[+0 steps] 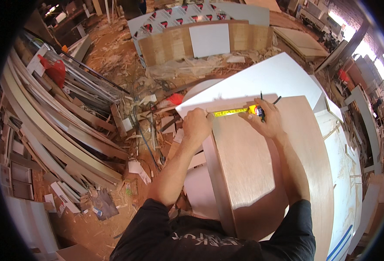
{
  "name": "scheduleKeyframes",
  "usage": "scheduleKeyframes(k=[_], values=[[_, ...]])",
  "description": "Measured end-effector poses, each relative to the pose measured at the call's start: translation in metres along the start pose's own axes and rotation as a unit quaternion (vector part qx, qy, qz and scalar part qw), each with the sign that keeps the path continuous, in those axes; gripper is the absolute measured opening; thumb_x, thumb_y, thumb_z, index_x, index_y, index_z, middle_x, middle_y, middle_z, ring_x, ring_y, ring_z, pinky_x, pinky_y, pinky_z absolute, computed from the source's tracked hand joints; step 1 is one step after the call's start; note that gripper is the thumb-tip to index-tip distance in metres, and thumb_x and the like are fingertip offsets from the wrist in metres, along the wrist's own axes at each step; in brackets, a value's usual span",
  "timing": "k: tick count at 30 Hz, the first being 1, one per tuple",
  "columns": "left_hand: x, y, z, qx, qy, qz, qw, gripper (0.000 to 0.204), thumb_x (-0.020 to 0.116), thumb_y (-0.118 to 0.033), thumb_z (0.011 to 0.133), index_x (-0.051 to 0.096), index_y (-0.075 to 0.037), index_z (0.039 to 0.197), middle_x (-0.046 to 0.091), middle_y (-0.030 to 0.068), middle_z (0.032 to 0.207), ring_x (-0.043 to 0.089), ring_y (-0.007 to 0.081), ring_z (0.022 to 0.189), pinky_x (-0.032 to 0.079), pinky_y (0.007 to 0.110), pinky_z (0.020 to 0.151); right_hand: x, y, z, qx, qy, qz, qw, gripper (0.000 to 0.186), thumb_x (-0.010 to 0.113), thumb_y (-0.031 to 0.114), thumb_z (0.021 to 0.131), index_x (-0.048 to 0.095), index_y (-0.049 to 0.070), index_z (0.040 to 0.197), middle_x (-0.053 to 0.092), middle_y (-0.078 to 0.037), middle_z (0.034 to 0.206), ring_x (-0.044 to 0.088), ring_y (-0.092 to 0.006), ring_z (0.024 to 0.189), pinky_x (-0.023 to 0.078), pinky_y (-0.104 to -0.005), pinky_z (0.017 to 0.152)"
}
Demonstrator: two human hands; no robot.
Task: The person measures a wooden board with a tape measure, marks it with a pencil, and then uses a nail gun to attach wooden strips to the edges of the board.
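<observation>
A yellow tape measure (253, 109) is in my right hand (269, 122), its fingers closed round the case. From it a short length of yellow blade (230, 113) runs left along the far edge of a brown plywood panel (246, 161). My left hand (197, 126) is closed at the panel's far left corner, pinching the blade's end; the tip itself is hidden by the fingers. Thin dark sticks, perhaps a pencil (278, 99), poke out past my right fingers. Just beyond the plywood lies a large white board (261, 78).
Long strips of wood (61, 117) are piled at the left. Offcuts and shavings litter the floor (113, 56). A curved wooden piece with a white panel (209, 40) stands at the back. More white boards (344, 174) lie to the right.
</observation>
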State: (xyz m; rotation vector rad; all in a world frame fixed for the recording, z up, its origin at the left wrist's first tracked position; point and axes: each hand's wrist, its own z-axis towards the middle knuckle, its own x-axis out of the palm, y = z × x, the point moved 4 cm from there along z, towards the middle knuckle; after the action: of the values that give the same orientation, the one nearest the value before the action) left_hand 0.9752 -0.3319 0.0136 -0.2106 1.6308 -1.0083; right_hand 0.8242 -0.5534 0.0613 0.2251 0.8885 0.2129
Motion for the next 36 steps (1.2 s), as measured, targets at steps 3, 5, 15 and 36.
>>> scheduleKeyframes(k=[3, 5, 15, 36], values=[[-0.008, 0.011, -0.002, 0.0, -0.009, -0.008, 1.0, 0.032, 0.071, -0.03, 0.091, 0.075, 0.002, 0.086, 0.072, 0.0274, 0.085, 0.072, 0.0452, 0.085, 0.057, 0.052, 0.079, -0.001, 0.018, 0.003, 0.014, 0.059, -0.029, 0.998, 0.054, 0.077, 0.052, 0.085, 0.072, 0.011, 0.119, 0.07, -0.016, 0.099, 0.068, -0.0336, 0.096, 0.053, -0.0452, 0.083], [-0.013, 0.01, -0.011, 0.017, -0.006, -0.012, 1.0, 0.03, 0.071, -0.029, 0.091, 0.076, 0.001, 0.088, 0.073, 0.0249, 0.084, 0.072, 0.0426, 0.083, 0.056, 0.051, 0.076, -0.006, 0.03, -0.006, -0.056, 0.028, -0.081, 0.995, 0.051, 0.079, 0.049, 0.082, 0.073, 0.011, 0.115, 0.066, -0.015, 0.086, 0.069, -0.0331, 0.088, 0.055, -0.0435, 0.073], [0.017, -0.102, -0.133, 0.256, 0.159, -0.284, 0.91, 0.03, 0.07, -0.028, 0.098, 0.077, 0.001, 0.105, 0.074, 0.011, 0.079, 0.062, 0.013, 0.071, 0.052, 0.035, 0.068, -0.104, 0.109, -0.09, 0.063, 0.019, 0.009, 0.998, 0.033, 0.078, 0.027, 0.082, 0.073, 0.0, 0.099, 0.069, -0.018, 0.081, 0.068, -0.0336, 0.075, 0.054, -0.0431, 0.067], [0.02, -0.072, -0.454, 0.283, 0.417, -0.249, 0.827, 0.032, 0.072, -0.026, 0.098, 0.075, 0.003, 0.111, 0.073, 0.0081, 0.088, 0.065, 0.0118, 0.08, 0.053, 0.03, 0.073, -0.337, 0.247, -0.39, 0.209, -0.179, -0.232, 0.933, 0.034, 0.062, 0.001, 0.1, 0.065, 0.006, 0.133, 0.072, -0.015, 0.102, 0.071, -0.0263, 0.094, 0.056, -0.0372, 0.081]])
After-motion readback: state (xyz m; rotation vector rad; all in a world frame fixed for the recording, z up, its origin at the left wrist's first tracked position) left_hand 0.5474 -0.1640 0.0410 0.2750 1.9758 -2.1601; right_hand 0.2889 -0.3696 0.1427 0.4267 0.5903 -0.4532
